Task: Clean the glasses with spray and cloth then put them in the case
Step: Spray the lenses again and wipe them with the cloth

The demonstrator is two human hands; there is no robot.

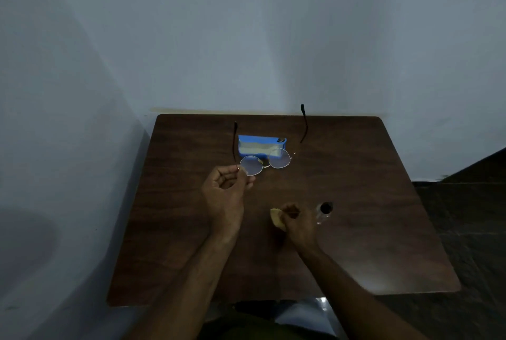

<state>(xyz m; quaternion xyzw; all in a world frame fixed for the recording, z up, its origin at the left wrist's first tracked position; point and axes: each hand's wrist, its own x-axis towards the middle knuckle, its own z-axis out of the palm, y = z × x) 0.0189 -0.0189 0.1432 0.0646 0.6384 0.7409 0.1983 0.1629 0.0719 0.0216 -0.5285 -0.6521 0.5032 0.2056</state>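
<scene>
Blue case (261, 144) is lying open toward the far side of the tabletop (356, 175), showing a pale lining and no glasses inside, so stowing is not yet done. I am holding the glasses (264, 161) up in the air in front of the case, arms unfolded and pointing away from me. My left hand (227, 191) is gripping them: its fingers (247, 176) are pinching together on the outer edge of one lens rim, near the hinge. My right hand (297, 220) is clutching a bunched yellowish cloth (276, 217), fingers (290, 209) curling tight around it, low over the tabletop. Spray bottle (324, 211) is standing just beside that hand, untouched. Judgement: I am working in the cleaning stage; whether the lenses are already sprayed, I cannot tell. Wiping, folding the arms and casing are remaining.
</scene>
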